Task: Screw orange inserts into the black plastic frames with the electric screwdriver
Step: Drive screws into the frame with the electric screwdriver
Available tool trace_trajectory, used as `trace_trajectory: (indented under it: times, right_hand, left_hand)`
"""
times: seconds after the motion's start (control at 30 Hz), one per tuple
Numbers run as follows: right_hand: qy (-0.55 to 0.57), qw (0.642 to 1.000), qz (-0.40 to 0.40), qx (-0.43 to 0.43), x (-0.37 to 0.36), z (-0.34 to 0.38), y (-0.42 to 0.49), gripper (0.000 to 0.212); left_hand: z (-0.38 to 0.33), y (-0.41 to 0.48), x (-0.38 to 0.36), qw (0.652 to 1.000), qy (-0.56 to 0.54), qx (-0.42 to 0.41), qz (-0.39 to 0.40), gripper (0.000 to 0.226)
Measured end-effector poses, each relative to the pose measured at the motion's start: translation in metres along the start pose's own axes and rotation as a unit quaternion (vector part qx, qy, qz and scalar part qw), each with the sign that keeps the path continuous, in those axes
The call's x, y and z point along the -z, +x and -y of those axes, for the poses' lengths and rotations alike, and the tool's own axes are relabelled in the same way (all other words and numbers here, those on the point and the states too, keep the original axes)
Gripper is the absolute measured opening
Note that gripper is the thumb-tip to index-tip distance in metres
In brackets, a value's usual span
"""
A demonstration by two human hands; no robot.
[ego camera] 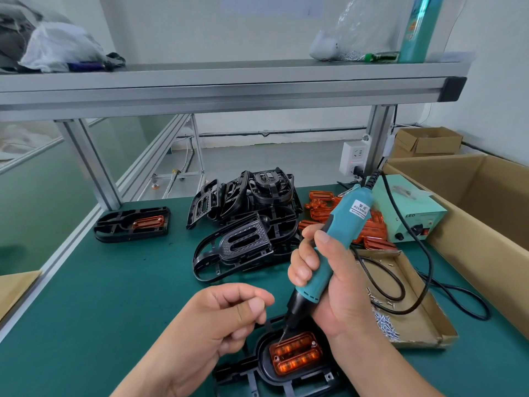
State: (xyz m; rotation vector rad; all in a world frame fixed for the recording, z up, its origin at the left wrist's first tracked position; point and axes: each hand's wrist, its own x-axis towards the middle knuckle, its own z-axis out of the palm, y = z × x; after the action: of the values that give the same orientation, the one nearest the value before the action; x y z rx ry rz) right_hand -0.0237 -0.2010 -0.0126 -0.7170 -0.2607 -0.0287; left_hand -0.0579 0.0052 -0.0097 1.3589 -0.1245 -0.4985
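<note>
One head-worn wide view looks forward and down over the counter [108, 287]. It sits close to the near edge, with the shelf [229, 81] far above

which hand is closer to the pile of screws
Right. The right hand, gripping the screwdriver, is just left of the screws in the cardboard tray. The left hand is farther left, on the other side of the screwdriver tip.

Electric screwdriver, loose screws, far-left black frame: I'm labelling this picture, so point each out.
electric screwdriver [343, 224]: head view, teal upper body.
loose screws [385, 325]: head view, middle of pile.
far-left black frame [114, 224]: head view, black ribbing.
</note>
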Motion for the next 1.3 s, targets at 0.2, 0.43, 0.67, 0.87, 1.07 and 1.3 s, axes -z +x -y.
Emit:
trace_trajectory:
  times: [0.2,0.43,0.67,0.87,1.07,1.3]
  right_hand:
    - [0.031,0.999,-0.005,0.018,-0.006,-0.003,-0.002,0.038]
    - [0.068,0.994,-0.073,0.05,0.0,0.002,0.003,0.038]
    - [0.084,0.989,-0.103,0.071,0.004,0.007,0.005,0.036]
    - [0.078,0.988,-0.11,0.077,0.001,0.004,0.005,0.037]
    - [0.075,0.988,-0.108,0.085,0.0,0.003,0.004,0.038]
    - [0.072,0.987,-0.111,0.089,0.002,0.003,0.004,0.037]
  left_hand:
    - [-0.004,-0.001,-0.003,0.999,0.043,0.02,0.001,0.027]
    - [-0.006,-0.003,-0.01,0.998,0.05,0.022,0.016,0.019]
    - [-0.005,-0.001,-0.009,0.995,0.095,0.016,0.003,0.014]
    - [-0.003,0.0,-0.01,0.994,0.103,0.024,0.015,0.014]
    - [-0.003,0.0,-0.011,0.994,0.109,0.022,0.022,0.011]
    - [-0.003,0.0,-0.012,0.988,0.151,0.015,0.014,0.013]
